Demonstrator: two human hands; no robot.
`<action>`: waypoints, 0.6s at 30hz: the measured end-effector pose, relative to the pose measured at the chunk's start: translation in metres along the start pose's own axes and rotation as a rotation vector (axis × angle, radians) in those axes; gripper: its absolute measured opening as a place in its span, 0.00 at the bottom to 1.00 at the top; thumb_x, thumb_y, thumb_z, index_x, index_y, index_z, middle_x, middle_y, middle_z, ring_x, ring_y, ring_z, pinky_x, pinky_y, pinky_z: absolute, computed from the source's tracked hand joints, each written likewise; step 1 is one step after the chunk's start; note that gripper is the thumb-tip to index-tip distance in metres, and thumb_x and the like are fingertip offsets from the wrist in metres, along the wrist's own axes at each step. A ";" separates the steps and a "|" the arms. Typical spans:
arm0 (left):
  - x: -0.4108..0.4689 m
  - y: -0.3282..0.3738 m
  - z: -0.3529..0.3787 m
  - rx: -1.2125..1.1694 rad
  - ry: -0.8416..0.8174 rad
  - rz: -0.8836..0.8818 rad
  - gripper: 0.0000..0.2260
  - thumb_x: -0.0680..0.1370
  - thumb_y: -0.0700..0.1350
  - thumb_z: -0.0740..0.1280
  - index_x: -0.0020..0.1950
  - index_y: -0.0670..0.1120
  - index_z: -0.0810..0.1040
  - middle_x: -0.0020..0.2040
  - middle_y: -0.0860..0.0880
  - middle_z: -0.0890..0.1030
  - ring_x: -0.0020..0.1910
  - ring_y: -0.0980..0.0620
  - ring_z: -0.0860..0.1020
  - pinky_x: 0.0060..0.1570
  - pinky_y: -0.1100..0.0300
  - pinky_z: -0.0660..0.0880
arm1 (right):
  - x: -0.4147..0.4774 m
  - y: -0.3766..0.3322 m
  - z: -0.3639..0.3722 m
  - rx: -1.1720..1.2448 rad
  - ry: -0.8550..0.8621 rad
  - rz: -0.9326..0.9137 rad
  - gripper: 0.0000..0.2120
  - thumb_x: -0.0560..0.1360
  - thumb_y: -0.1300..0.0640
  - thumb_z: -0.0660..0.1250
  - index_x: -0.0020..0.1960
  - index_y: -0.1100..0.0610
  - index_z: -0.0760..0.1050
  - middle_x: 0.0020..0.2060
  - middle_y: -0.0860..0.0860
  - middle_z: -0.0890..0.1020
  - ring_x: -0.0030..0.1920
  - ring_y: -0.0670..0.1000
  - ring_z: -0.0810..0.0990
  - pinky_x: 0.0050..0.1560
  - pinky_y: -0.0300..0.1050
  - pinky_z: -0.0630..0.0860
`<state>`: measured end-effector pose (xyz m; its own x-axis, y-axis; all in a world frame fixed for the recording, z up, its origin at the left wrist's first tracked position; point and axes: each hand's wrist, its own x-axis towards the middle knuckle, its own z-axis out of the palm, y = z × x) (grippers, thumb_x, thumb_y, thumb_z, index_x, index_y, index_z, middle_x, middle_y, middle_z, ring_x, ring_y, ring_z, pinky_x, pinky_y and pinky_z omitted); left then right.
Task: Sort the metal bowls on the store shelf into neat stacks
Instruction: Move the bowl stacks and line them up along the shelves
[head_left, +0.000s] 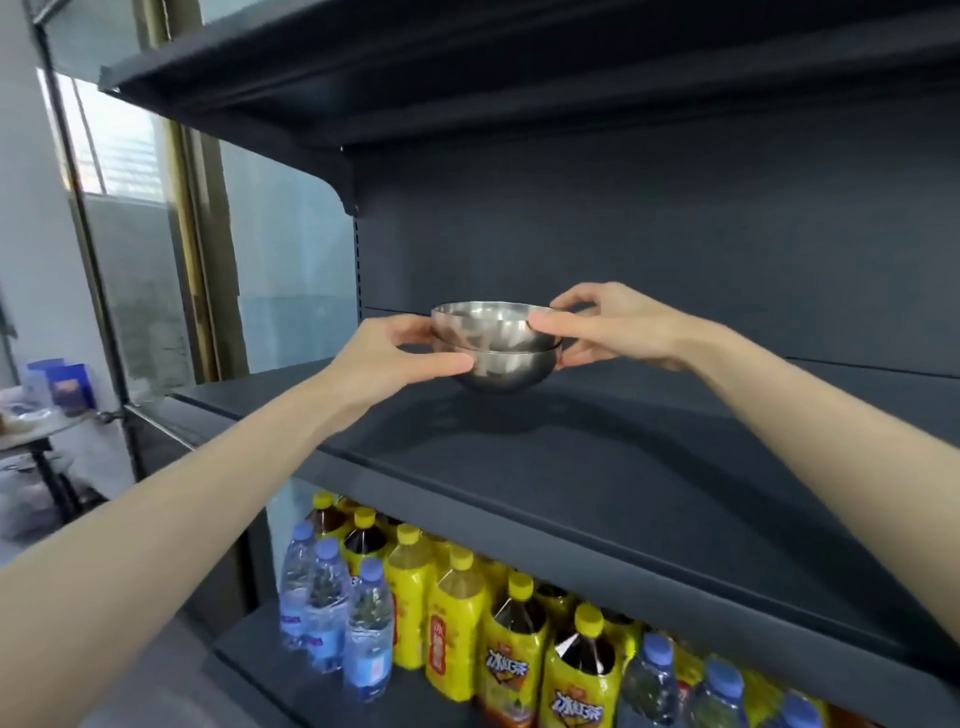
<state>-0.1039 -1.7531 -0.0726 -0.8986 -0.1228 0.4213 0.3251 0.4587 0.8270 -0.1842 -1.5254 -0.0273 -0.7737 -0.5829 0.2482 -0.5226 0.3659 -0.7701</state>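
Observation:
Two shiny metal bowls are nested one inside the other: the upper bowl (491, 325) sits in the lower bowl (501, 371), and the stack stands on the dark grey shelf (597, 467) near its back. My left hand (395, 353) grips the stack's left side, thumb across the lower bowl's front. From the right, my right hand (602, 327) pinches the upper bowl's rim, its fingers curled behind. No other bowls are in view.
Another dark shelf (467, 67) hangs overhead, with the back panel behind the bowls. The shelf below holds yellow-capped tea bottles (511, 654) and blue-capped water bottles (327, 608). A glass partition (291, 249) and a small table with blue boxes (57, 389) stand at the left.

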 end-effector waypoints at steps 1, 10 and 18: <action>0.008 -0.006 -0.011 0.009 -0.009 0.006 0.11 0.69 0.47 0.76 0.50 0.53 0.82 0.48 0.56 0.85 0.53 0.60 0.80 0.61 0.59 0.72 | 0.012 -0.002 0.007 0.000 0.006 0.000 0.27 0.67 0.41 0.72 0.59 0.56 0.72 0.50 0.54 0.83 0.43 0.46 0.85 0.45 0.35 0.80; 0.087 -0.080 -0.102 -0.025 -0.109 0.061 0.12 0.68 0.45 0.77 0.51 0.49 0.83 0.48 0.52 0.85 0.48 0.62 0.81 0.56 0.65 0.73 | 0.115 -0.027 0.068 -0.052 0.076 0.046 0.32 0.67 0.41 0.72 0.62 0.59 0.70 0.50 0.53 0.84 0.45 0.48 0.85 0.50 0.39 0.81; 0.164 -0.152 -0.194 -0.022 -0.295 0.104 0.13 0.70 0.41 0.76 0.53 0.44 0.81 0.37 0.60 0.84 0.40 0.68 0.80 0.39 0.78 0.71 | 0.206 -0.046 0.148 -0.063 0.188 0.149 0.27 0.70 0.43 0.72 0.61 0.58 0.72 0.52 0.55 0.84 0.47 0.49 0.85 0.51 0.40 0.81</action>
<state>-0.2430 -2.0138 -0.0567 -0.9060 0.1858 0.3804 0.4230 0.4354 0.7947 -0.2668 -1.7696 -0.0275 -0.8940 -0.3756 0.2444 -0.4145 0.4857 -0.7696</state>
